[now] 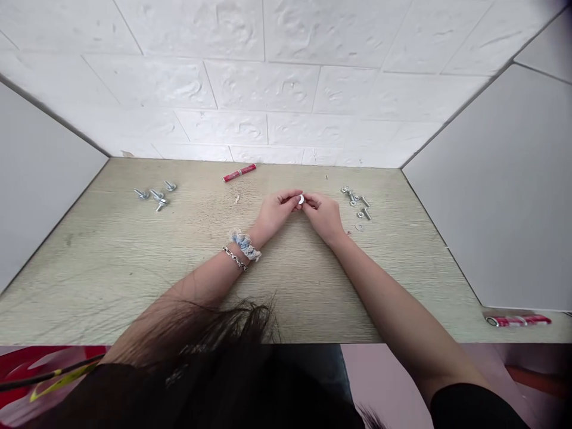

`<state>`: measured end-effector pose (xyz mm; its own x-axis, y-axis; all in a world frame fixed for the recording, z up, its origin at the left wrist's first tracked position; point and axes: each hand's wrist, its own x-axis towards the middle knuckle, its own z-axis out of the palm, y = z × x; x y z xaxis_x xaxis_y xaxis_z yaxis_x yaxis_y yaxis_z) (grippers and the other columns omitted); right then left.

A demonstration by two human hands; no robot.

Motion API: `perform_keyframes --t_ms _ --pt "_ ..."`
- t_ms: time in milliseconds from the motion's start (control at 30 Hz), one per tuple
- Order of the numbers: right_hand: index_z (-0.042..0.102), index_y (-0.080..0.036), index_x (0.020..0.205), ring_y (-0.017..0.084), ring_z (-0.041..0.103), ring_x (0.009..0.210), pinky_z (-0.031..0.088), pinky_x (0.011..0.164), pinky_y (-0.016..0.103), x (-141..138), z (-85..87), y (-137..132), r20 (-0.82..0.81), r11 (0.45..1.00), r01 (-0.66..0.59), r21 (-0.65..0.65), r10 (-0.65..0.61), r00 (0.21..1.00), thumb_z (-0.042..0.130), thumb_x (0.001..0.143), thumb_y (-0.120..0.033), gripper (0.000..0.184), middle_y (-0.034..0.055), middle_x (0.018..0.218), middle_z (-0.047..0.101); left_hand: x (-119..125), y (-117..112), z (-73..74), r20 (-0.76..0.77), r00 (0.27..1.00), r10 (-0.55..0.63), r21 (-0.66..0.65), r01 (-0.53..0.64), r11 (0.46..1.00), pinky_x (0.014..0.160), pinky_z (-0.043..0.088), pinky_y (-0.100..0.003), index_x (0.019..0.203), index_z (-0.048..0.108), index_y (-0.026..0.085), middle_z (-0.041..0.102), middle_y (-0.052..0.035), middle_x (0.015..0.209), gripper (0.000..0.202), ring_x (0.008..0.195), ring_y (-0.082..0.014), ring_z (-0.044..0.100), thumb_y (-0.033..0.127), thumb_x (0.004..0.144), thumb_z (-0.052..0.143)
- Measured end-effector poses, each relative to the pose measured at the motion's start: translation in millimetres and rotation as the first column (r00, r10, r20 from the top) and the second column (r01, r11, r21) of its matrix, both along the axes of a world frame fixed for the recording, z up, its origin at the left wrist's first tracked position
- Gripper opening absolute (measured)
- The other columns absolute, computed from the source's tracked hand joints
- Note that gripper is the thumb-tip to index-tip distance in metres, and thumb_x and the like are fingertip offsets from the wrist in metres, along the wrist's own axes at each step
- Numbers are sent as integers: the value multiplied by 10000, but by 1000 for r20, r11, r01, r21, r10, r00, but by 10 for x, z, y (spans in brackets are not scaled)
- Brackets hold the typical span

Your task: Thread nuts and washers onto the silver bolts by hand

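Observation:
Over the middle of the table my left hand [277,213] is closed, thumb and fingers pinching a shiny round washer [301,199]. My right hand [322,215] is closed too and meets it fingertip to fingertip at the washer's edge. Whatever else lies between the fingertips is hidden. To the right lie loose bolts [366,213], nuts [360,214] and a flat washer [358,227]. Over on the left sits a group of several bolts fitted with washers [157,195].
A red tube-like stick [239,173] lies near the back wall, a small pale scrap [237,198] in front of it. Another red tube [518,320] rests at the front right edge. White panels [504,190] stand at both sides; dark hair hangs in the foreground.

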<state>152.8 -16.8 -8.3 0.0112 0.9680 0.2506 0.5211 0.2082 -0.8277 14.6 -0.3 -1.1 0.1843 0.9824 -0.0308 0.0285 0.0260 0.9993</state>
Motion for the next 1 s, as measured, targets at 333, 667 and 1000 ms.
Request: perform_keyframes --t_ms 333,667,1000 --pt "726 -218 825 175 638 845 484 820 313 -26 21 -18 103 999 -16 40 12 995 535 809 -187 193 7 864 737 -31 25 -24 -17 1000 -14 49 15 999 777 502 -274 898 718 122 713 -34 806 173 737 -115 620 254 814 645" --pt "662 -192 958 178 699 873 546 865 356 -39 -33 -8 -244 989 -46 -140 10 970 625 765 -256 207 42 945 738 -74 2 -6 -194 981 -7 160 38 986 939 479 -323 978 772 175 750 -61 1036 215 1001 -197 656 257 818 653" --pt "534 -205 908 116 672 838 556 830 283 -148 15 -2 -722 927 -148 -343 -160 673 583 701 -152 219 -9 841 682 -77 -49 58 -437 899 29 255 93 962 861 488 -309 1063 762 192 733 -53 992 262 896 -181 636 223 855 606"
